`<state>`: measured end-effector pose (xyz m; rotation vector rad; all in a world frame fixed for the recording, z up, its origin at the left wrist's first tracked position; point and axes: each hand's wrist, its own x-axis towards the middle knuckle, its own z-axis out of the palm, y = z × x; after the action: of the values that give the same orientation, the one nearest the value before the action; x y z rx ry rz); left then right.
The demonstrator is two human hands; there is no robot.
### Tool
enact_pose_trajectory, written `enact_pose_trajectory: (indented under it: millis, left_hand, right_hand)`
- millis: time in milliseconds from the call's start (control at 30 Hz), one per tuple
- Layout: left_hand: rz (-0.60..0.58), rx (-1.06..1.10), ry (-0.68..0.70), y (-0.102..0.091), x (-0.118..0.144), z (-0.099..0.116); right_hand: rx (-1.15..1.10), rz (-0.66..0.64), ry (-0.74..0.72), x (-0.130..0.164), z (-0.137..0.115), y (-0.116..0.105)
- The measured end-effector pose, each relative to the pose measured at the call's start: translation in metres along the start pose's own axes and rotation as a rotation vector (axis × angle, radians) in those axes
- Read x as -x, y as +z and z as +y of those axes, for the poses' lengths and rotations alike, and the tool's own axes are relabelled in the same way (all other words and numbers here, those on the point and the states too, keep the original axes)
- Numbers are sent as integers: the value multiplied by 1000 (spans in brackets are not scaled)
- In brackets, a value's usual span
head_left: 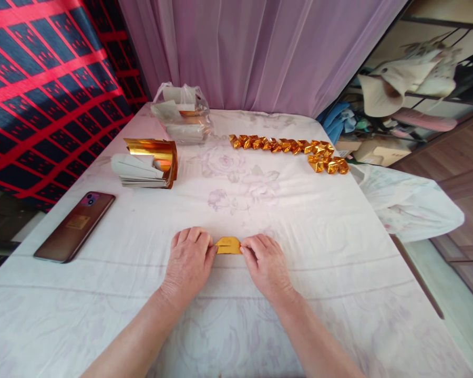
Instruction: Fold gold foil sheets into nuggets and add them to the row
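The folded gold paper [228, 245] lies flat on the white flowered cloth [307, 220], pinched between my two hands and showing only in the small gap between them. My left hand [189, 260] rests palm down on the cloth, fingers curled close together, its fingertips pressed against the left end of the paper. My right hand [265, 262] lies the same way on the other side, fingers bunched narrow, thumb and forefinger touching the paper's right end. Well beyond my left hand, farther up the cloth, stands a stack of paper sheets [147, 165] with a gold sheet curled over its top. Out to the left of that hand, near the cloth's edge, a phone [75, 226] lies flat, back upward. Farther beyond the stack sits a clear plastic bag [181, 113] with more sheets inside. Well beyond my right hand, a row of finished gold folded pieces [287, 147] runs across the cloth, ending in a small cluster at its right end. To the right of that hand, off the edge, hangs a white plastic bag [410, 202].
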<state>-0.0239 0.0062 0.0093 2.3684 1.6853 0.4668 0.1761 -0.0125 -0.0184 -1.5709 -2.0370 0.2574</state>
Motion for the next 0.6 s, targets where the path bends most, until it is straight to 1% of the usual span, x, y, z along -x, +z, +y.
enact_pose_trajectory:
  millis: [200, 333, 467, 600]
  left_hand:
    - [-65, 85, -17, 0, -2, -8]
    - [-32, 77, 12, 1, -1, -5]
    - [1, 36, 1, 4, -2, 0]
    - [-3, 50, -9, 4, -3, 1]
  right_hand:
    - [38, -15, 8, 1, -2, 1]
    - [102, -25, 57, -2, -12, 1]
    - [169, -1, 115, -5, -22, 3]
    - [132, 6, 132, -5, -22, 4]
